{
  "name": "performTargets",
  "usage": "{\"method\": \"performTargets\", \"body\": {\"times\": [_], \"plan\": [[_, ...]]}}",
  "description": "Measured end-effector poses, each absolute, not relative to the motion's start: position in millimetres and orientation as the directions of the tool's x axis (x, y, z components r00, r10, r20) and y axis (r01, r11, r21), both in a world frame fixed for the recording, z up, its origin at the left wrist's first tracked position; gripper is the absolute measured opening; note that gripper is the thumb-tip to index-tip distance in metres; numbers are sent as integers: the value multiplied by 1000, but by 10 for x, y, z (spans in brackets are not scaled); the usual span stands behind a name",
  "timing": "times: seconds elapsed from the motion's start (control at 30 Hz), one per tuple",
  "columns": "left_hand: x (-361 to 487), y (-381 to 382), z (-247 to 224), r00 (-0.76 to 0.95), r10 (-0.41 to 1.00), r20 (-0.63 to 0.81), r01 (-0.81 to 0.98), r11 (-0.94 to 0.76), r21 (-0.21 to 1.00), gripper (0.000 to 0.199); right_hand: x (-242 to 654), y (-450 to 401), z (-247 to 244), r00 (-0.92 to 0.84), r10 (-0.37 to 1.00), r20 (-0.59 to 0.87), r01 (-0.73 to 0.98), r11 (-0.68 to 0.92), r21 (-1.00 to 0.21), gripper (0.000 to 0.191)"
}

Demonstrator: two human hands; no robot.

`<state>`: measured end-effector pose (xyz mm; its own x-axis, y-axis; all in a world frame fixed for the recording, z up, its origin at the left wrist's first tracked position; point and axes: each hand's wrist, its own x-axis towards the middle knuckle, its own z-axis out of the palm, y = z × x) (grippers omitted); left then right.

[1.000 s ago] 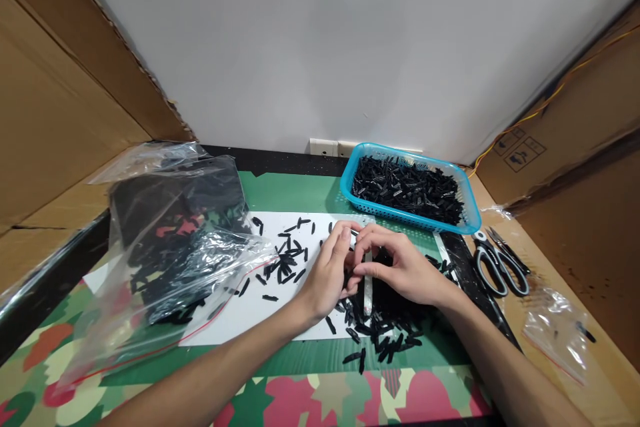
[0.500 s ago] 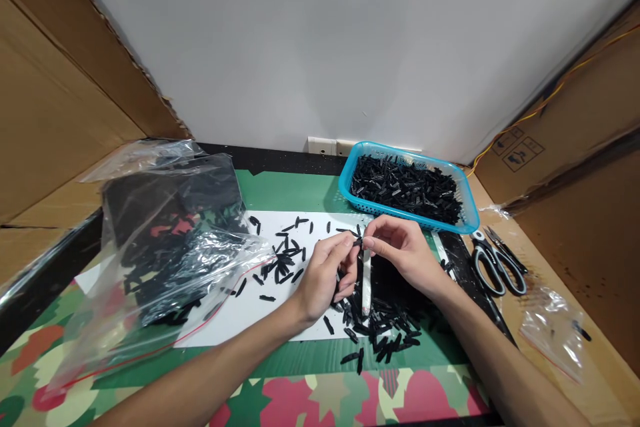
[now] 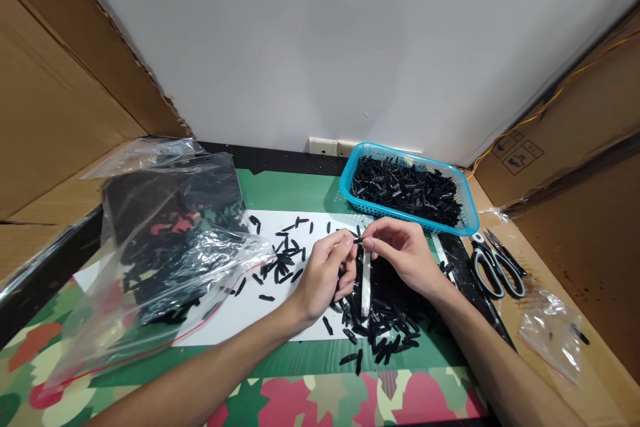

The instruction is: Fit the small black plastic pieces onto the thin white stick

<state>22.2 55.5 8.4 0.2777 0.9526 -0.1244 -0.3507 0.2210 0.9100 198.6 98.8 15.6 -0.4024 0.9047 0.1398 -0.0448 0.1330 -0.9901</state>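
My left hand (image 3: 330, 270) is closed, thumb and forefinger pinching one end of a small, narrow black piece (image 3: 358, 240). At its other end are the pinched thumb and forefinger of my right hand (image 3: 400, 250). Below the right fingertips runs a slim white stick (image 3: 367, 287); whether that hand grips it or it rests on the heap, I cannot tell. Under and in front of both hands lies a heap of similar black pieces (image 3: 387, 330), partly hidden by my right hand. More of them are scattered on a white sheet (image 3: 215, 330) to the left.
A blue basket (image 3: 345, 183) full of black pieces stands behind my right hand. On the left lies a clear zip bag (image 3: 165, 240) with black pieces inside. Scissors (image 3: 495, 270) and a small clear bag (image 3: 550, 333) lie at the right, beside cardboard walls (image 3: 580, 180).
My hands keep nearly the same place and pinch, with only slight finger movement at the black piece. The whole view has shifted a little.
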Motion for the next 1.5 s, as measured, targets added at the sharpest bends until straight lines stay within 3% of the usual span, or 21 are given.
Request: {"method": "performTargets", "body": {"times": [1.1,1.3,1.4,1.5], "plan": [[218,566,43,328,939,-105,-345,222,912,28,1968,994,151,-370,922,115,-16,117,-993,24],[230,557,44,282,953,-106,-336,202,920,32,2011,998,174,-400,901,165,72,211,-975,17],[231,557,42,255,962,-99,-344,186,920,33,2087,1032,141,-487,830,272,305,454,-837,17],[235,560,44,242,965,-98,-347,180,920,33,2158,1082,82,-669,677,307,483,709,-513,46]]}}
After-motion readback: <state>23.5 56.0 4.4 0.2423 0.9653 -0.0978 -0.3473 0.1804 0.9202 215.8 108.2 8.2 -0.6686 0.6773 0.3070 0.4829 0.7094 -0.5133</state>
